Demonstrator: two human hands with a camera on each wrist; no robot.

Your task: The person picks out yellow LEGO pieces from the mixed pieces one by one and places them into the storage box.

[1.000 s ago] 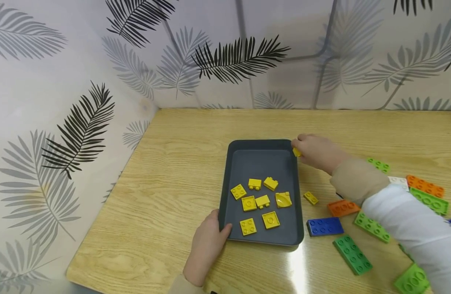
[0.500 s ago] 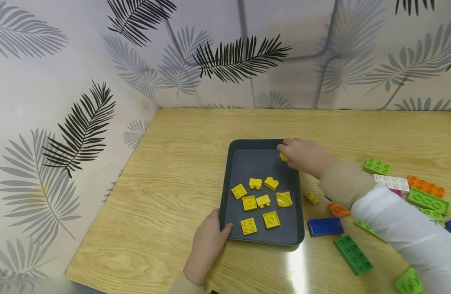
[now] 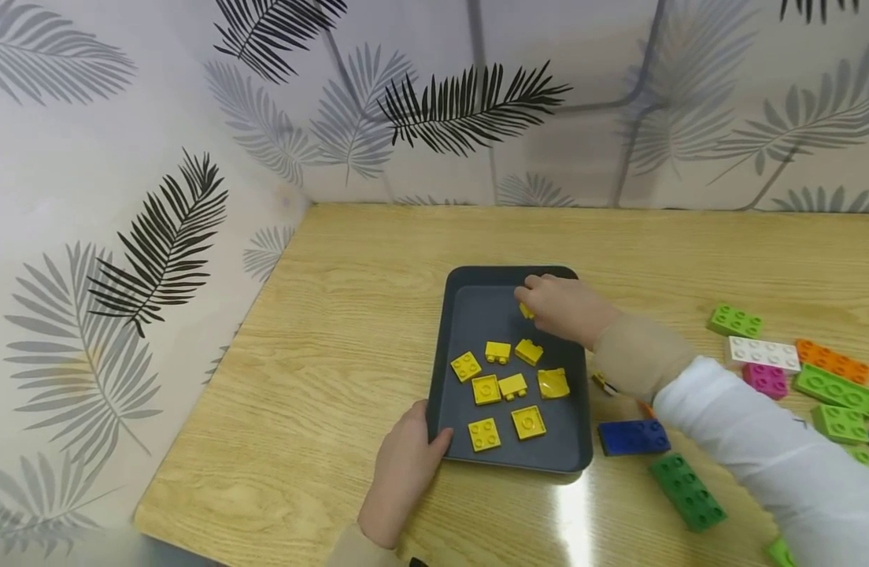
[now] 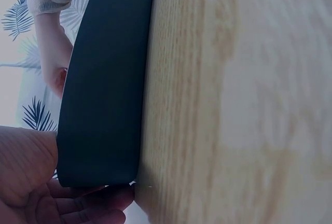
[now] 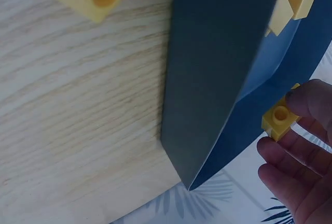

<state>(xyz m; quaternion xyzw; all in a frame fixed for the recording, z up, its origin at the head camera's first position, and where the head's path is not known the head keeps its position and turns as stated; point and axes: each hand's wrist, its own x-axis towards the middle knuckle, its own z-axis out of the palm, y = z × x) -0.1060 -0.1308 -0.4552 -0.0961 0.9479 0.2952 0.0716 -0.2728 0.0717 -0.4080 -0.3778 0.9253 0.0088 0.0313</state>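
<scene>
A dark grey tray (image 3: 480, 315) holds several yellow toy bricks (image 3: 486, 389), some stud side up, others tipped over. At its near left corner my left hand (image 3: 404, 457) grips the rim, thumb over the edge; in the left wrist view its fingers curl against the tray's outer wall (image 4: 104, 89). Over the tray's far right part, my right hand (image 3: 565, 309) pinches a small yellow brick (image 5: 280, 114) between thumb and fingers. Another yellow brick (image 3: 602, 383) lies on the table just right of the tray, partly hidden by the right sleeve.
Right of the tray lie other bricks: a blue one (image 3: 634, 437), a dark green one (image 3: 687, 492), a white one (image 3: 763, 354), a magenta one (image 3: 765, 380), an orange one (image 3: 833, 361) and several light green ones. A leaf-patterned curtain (image 3: 477, 102) hangs behind the wooden table (image 3: 321, 354).
My right hand has moved left with the yellow brick, from the tray's far right rim to above its inside. My left hand keeps its grip on the tray's corner.
</scene>
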